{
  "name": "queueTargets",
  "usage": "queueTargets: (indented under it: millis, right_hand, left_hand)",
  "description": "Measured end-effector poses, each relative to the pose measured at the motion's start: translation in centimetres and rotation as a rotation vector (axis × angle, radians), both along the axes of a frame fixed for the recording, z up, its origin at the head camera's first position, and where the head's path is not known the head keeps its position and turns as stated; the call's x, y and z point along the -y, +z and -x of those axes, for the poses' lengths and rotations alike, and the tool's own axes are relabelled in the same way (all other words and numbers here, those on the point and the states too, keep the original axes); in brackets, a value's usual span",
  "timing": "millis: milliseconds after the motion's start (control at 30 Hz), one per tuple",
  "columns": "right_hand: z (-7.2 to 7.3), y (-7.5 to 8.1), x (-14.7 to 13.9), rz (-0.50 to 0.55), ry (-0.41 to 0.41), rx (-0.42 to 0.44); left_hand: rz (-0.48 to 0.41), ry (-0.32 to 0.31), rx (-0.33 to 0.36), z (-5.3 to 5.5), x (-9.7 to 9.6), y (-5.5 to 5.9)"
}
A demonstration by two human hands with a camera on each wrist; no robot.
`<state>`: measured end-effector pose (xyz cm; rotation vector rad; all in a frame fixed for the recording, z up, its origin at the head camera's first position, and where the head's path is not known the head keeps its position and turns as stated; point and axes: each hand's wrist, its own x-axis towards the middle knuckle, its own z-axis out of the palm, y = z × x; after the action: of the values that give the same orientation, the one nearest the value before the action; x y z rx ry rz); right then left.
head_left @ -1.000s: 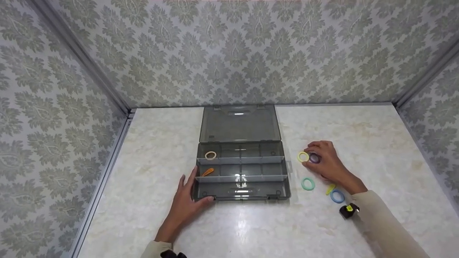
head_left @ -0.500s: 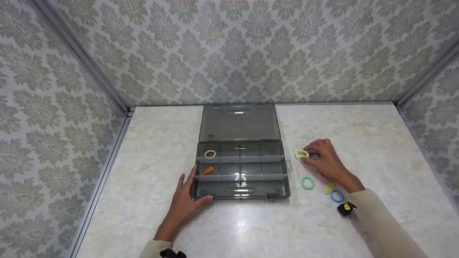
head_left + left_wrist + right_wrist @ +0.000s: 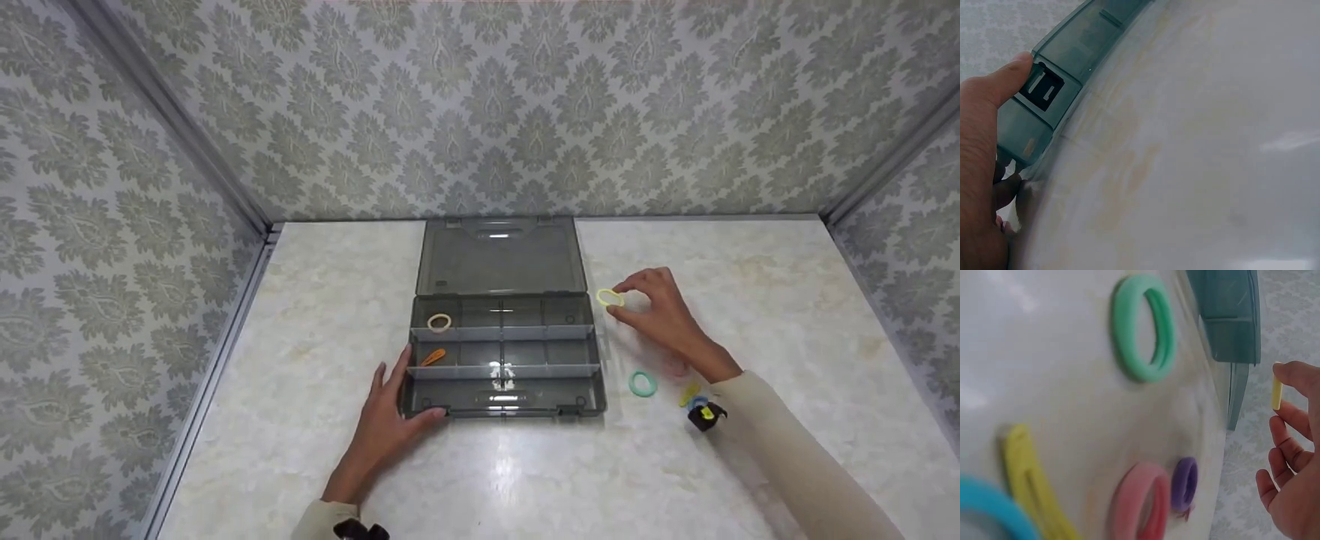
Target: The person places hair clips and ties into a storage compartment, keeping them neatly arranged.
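Note:
My right hand (image 3: 664,315) pinches a yellow hair tie (image 3: 610,298) between thumb and forefinger, just right of the grey see-through compartment box (image 3: 502,330). In the right wrist view that tie (image 3: 1277,386) appears edge-on, and the other fingers are loosely bent. My left hand (image 3: 386,416) rests at the box's front left corner, thumb at the front and fingers along the side. In the left wrist view the thumb touches the edge near a black latch slot (image 3: 1042,87). A cream hair tie (image 3: 439,323) lies in the back row and an orange hair clip (image 3: 434,357) in the middle row.
A green hair tie (image 3: 643,384) lies right of the box. Near the right forearm are a yellow hair clip (image 3: 1033,481), a blue hair tie (image 3: 994,498), a pink one (image 3: 1140,503) and a purple one (image 3: 1184,484). The lid (image 3: 501,259) lies folded back toward the patterned wall.
My right hand has lifted the yellow hair tie off the table and carried it left and back toward the box. A pink hair tie has come into view under the wrist. The left hand stays put.

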<state>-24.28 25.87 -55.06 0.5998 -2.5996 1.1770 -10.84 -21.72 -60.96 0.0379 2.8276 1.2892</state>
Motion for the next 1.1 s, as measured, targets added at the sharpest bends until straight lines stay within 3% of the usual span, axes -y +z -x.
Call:
queueTargets:
  millis: [433, 767, 1100]
  right_hand:
    - [1.4, 1.3, 4.3, -0.061, 0.084, 0.104]
    - [2.2, 2.2, 6.7, -0.088, 0.152, 0.106]
    - [2.9, 2.6, 10.4, -0.177, 0.237, 0.081]
  left_hand:
    - [-0.005, -0.017, -0.033, -0.2, 0.1, -0.1]
    - [0.002, -0.031, -0.045, 0.3, 0.0, 0.3]
    - [-0.005, -0.018, -0.028, 0.1, 0.1, 0.1]
